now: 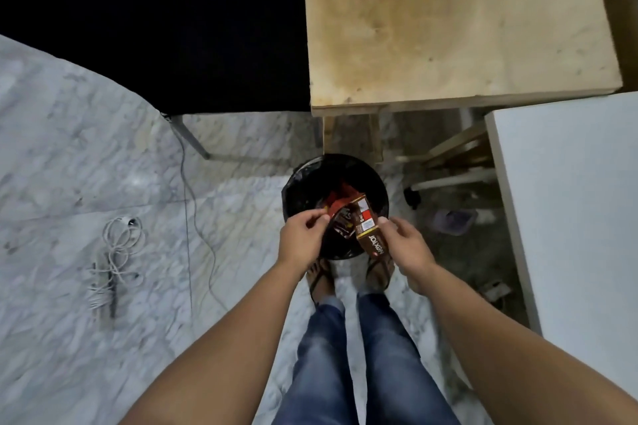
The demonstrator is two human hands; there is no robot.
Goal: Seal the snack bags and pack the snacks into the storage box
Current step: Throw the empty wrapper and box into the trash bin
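Pinching snack bag (366, 224) above bin rim (286, 189)

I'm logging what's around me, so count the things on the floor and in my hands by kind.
Brown snack box, in right hand: 1
Red wrapper, pinched by left hand: 1
Black bin: 1
White cable bundle: 1
Total: 4

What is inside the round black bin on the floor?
Inside the round black bin lies some crumpled red wrapping. The left hand, right hand and brown snack packet cover the rest, so the bottom stays hidden.
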